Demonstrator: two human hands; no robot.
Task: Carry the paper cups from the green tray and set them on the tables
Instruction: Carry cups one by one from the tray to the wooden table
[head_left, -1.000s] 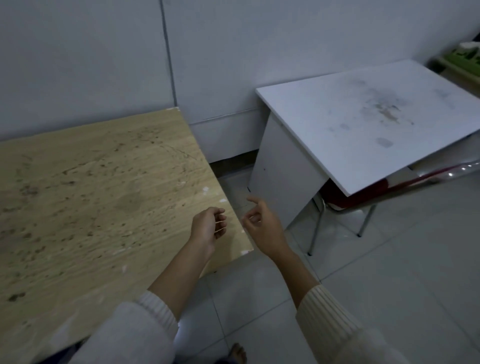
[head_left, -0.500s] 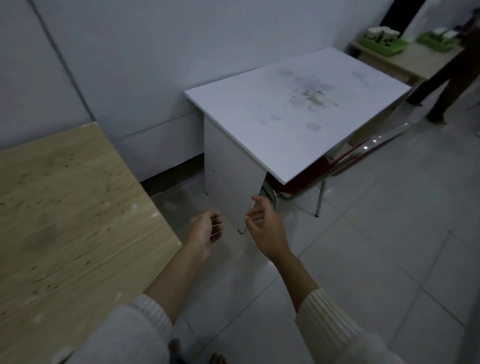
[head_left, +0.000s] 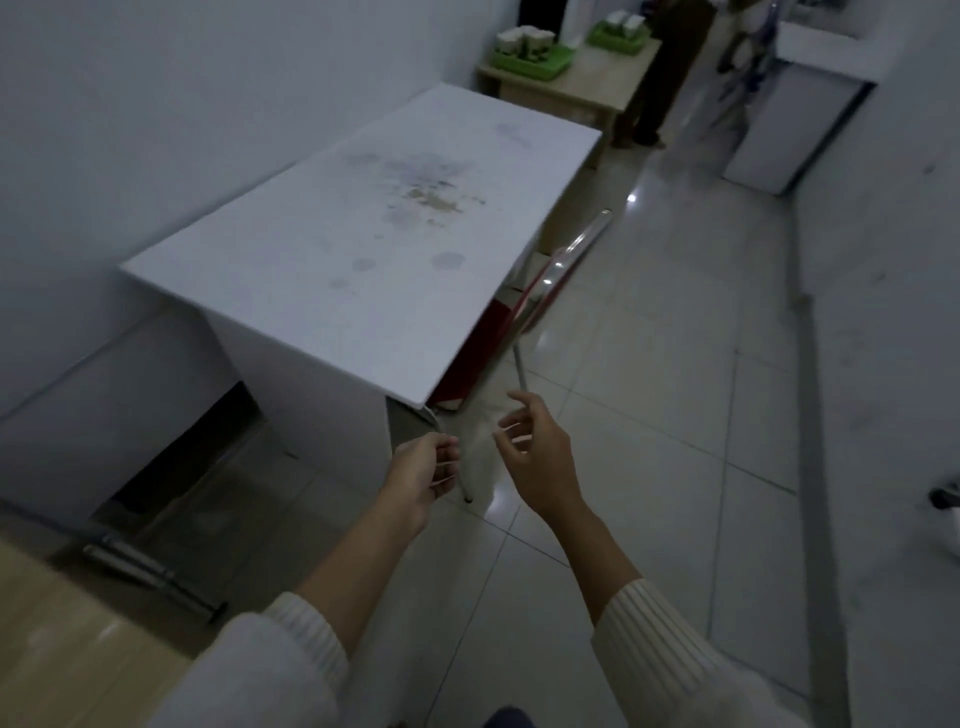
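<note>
Looking down at a white rectangular laminate counter with grey and brown stains on its top, standing along a white wall. Holding the left grip in the air just before the near corner of this counter, fingers loosely curled and with nothing inside them. Holding the right grip just beside it, before the same corner, fingers relaxed and half spread, also gripping nothing. Not touching the counter with either one. Wearing cream ribbed knit sleeves, with both forearms bare.

Seeing the white paper cups far behind the white counter, standing close together in a green plastic tray on a small light wooden counter just beyond the far end of the white one. Seeing a second green tray with further cups on the same wooden top, farther from the white counter. Seeing a red chair with shiny metal frame pushed under the right side of the white counter. Noticing a person in dark brownish clothes standing beyond the far right corner of the white counter. Seeing also the corner of another pale wooden counter at the left, apart from the near end of the white one, and glossy white floor tiles to its right.
</note>
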